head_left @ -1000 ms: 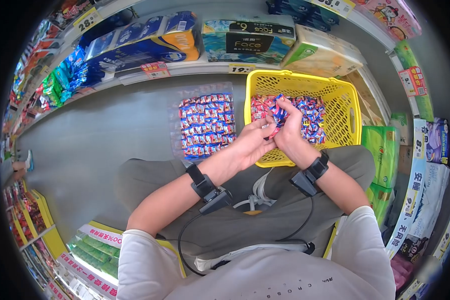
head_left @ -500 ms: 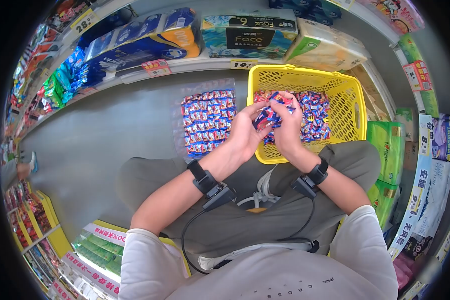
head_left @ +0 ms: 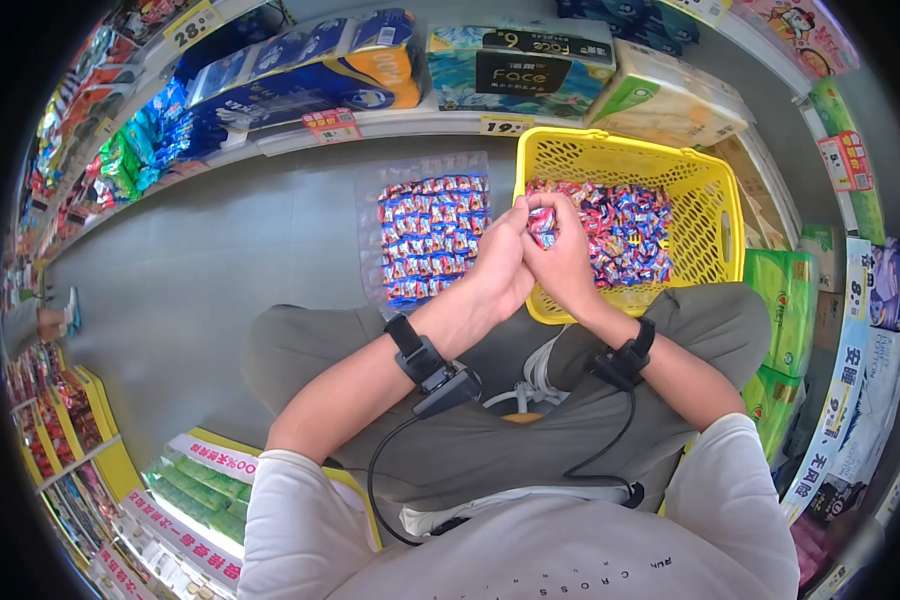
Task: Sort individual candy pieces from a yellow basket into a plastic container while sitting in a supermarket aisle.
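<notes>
My left hand (head_left: 503, 262) and my right hand (head_left: 560, 252) are pressed together over the near-left rim of a yellow basket (head_left: 732, 200). Between their curled fingers shows a small bunch of wrapped candies (head_left: 542, 226) in red, blue and white; the rest of the bunch is hidden. More loose candies (head_left: 625, 230) of the same kind cover the basket's floor. Left of the basket, a clear plastic tray (head_left: 370, 205) lies on the floor with candies (head_left: 432, 235) laid in neat rows, close to my left wrist.
Tissue packs (head_left: 520, 70) line the low shelf (head_left: 390, 125) ahead. Green packs (head_left: 778, 310) stand close on my right. My crossed legs (head_left: 310, 350) border the tray and basket. At far left, another person's foot (head_left: 72, 312) shows on the grey floor (head_left: 190, 260).
My hands have closed together around the candies, which showed more openly between them before. The whole view has shifted slightly, so the tray and basket appear further right.
</notes>
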Motion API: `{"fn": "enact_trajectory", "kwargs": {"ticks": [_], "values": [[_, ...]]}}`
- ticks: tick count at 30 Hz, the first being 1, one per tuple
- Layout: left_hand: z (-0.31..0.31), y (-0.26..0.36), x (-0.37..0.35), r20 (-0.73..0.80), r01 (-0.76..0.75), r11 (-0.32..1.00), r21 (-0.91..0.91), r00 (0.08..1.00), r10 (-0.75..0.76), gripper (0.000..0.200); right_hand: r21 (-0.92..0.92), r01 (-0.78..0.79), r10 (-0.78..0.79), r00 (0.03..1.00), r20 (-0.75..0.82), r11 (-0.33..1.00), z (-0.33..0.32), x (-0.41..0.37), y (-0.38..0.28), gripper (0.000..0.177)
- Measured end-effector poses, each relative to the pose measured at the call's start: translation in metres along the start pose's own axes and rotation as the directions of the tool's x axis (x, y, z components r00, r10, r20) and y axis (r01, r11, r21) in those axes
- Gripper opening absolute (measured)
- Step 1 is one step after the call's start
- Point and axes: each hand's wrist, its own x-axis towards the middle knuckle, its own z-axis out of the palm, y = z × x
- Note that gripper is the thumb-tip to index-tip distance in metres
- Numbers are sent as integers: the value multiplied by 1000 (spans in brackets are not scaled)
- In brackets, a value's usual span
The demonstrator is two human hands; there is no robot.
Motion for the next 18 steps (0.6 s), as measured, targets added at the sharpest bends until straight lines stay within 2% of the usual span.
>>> {"fn": "enact_trajectory", "kwargs": {"ticks": [2, 3, 8, 10, 11, 14, 16, 18], "values": [[13, 12, -12, -56, 33, 998, -50, 998, -36, 36, 64, 42, -45, 998, 45, 997, -2, 5, -3, 29], [17, 17, -16, -104, 62, 993, -101, 992, -72, 34, 17, 69, -71, 994, 85, 997, -5, 7, -2, 29], [-8, 2, -6, -97, 33, 993, -117, 994, -45, 28, -1, 104, -104, 991, 81, 995, -10, 13, 7, 28], [-5, 1, -13, -67, 31, 999, -16, 997, -32, 32, 95, -252, 247, 967, 69, 963, -8, 13, 5, 23], [-2, 1, -14, -116, 31, 999, -10, 993, -32, 41, 81, -154, 156, 988, -10, 985, -3, 12, 21, 21], [-14, -5, -9, -112, -1, 995, 98, 994, 12, 45, 148, -155, 164, 985, -52, 977, 5, 5, 30, 22], [-8, -1, -14, -168, -6, 996, 92, 986, 22, 48, 180, -202, 210, 977, -26, 963, 4, 6, 24, 22], [-3, 0, -19, -237, -63, 987, 145, 967, 97, 46, 232, -250, 271, 961, -63, 940, 2, 8, 22, 22]]}}
